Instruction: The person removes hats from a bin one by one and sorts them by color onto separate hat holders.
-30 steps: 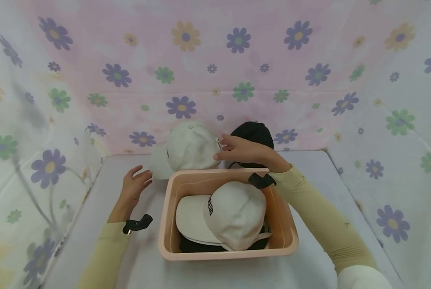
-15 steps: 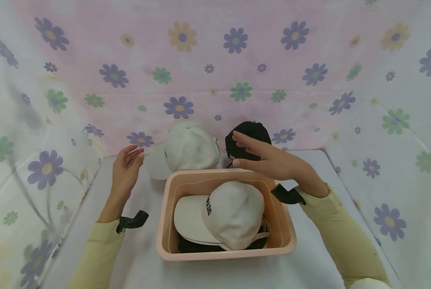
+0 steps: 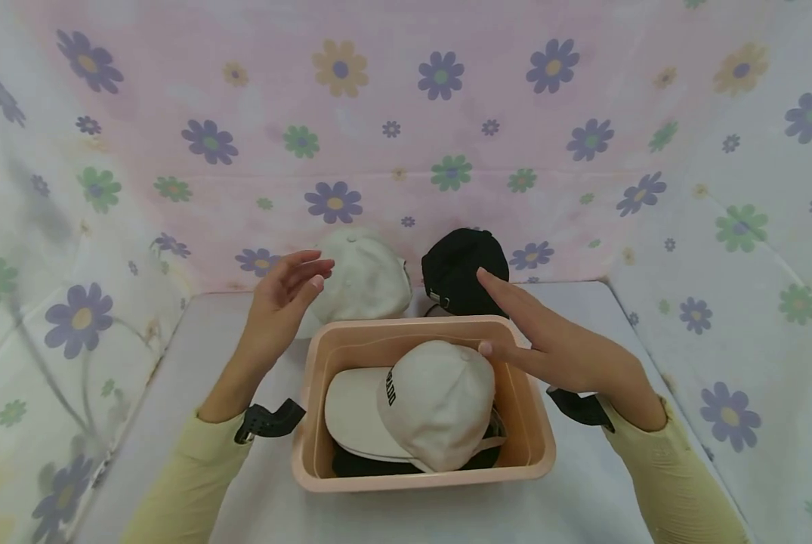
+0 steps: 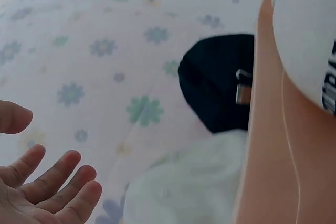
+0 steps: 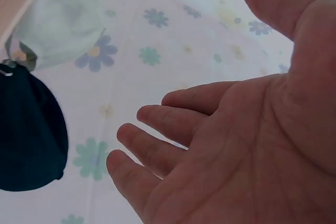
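Note:
In the head view my left hand (image 3: 279, 306) hovers in front of a white cap (image 3: 365, 276) behind the bin, its fingers loosely bent around nothing. My right hand (image 3: 562, 344) is held over the right rim of the peach plastic bin (image 3: 406, 326), fingers straight and thumb apart. Inside the bin a cream cap (image 3: 439, 408) with dark lettering lies on dark headwear (image 3: 378, 462), mostly hidden. Behind the bin, right of the white cap, stands a black cap (image 3: 463, 268) with a metal buckle. Both wrist views show bare palms, the left palm (image 4: 47, 187) and right palm (image 5: 241, 145).
A pale cloth-covered table (image 3: 256, 483) carries the bin. Flower-patterned fabric (image 3: 406, 98) rises close behind the two rear caps and along both sides. Each wrist wears a black strap mount, such as the left one (image 3: 270, 419).
My right hand has drawn back to the right and nearer, away from the rear caps. My left hand has risen, then shifted right in front of the white cap. The caps and bin stay put.

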Motion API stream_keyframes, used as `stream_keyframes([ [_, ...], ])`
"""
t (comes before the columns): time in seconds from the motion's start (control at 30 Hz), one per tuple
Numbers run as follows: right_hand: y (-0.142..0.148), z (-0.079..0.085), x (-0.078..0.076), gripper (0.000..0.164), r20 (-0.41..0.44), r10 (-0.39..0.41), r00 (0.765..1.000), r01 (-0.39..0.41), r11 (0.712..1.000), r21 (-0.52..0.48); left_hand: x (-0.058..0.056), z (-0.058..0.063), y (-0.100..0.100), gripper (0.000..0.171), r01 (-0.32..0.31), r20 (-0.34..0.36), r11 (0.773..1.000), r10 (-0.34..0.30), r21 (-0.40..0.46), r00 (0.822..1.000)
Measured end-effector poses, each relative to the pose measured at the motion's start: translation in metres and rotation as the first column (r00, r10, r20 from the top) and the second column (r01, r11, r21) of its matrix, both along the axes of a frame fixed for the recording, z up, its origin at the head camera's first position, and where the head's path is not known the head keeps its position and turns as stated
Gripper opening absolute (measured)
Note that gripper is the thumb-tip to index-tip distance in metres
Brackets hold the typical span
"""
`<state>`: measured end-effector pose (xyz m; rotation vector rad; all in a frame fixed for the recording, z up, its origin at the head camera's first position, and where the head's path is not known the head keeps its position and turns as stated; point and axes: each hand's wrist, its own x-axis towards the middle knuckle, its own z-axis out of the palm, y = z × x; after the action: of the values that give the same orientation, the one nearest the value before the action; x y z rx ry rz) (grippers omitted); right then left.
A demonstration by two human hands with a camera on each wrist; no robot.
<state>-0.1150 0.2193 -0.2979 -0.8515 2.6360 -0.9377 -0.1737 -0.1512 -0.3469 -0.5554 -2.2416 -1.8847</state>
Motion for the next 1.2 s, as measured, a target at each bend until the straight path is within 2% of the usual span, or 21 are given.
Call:
stream_keyframes([
  [0.17,0.008,-0.021,0.010,0.083,-0.012,-0.038,0.999,0.038,0.999,0.013,0.006,0.005,0.023,0.039,0.105,0.001,0.994,-0.105,-0.034,0.994],
  [0.33,0.013,-0.049,0.019,0.084,-0.015,-0.055,0.998,0.055,0.997,0.045,0.007,0.000,0.042,0.039,0.203,0.011,0.978,-0.202,-0.057,0.979],
  [0.5,0.015,-0.075,0.026,0.085,0.015,-0.098,0.995,0.097,0.992,0.077,0.007,-0.004,0.056,0.038,0.243,0.000,0.963,-0.245,-0.116,0.970],
  [0.63,0.016,-0.093,0.031,0.085,0.023,-0.139,0.990,0.136,0.984,0.118,0.007,-0.009,0.066,0.037,0.263,-0.010,0.943,-0.270,-0.203,0.963],
  [0.73,0.017,-0.102,0.036,0.086,0.030,-0.155,0.987,0.150,0.980,0.130,0.009,-0.014,0.074,0.041,0.282,-0.009,0.906,-0.300,-0.316,0.954],
  [0.87,0.016,-0.110,0.042,0.089,0.031,-0.178,0.984,0.172,0.976,0.131,0.013,-0.019,0.084,0.045,0.327,0.016,0.836,-0.357,-0.442,0.934],
  [0.97,0.016,-0.115,0.045,0.091,0.016,-0.198,0.980,0.194,0.971,0.142,0.014,-0.024,0.093,0.047,0.363,0.047,0.793,-0.392,-0.490,0.919],
  [1.2,0.014,-0.123,0.051,0.094,-0.039,-0.224,0.974,0.227,0.960,0.163,0.013,-0.031,0.111,0.055,0.410,0.132,0.705,-0.416,-0.579,0.900],
])
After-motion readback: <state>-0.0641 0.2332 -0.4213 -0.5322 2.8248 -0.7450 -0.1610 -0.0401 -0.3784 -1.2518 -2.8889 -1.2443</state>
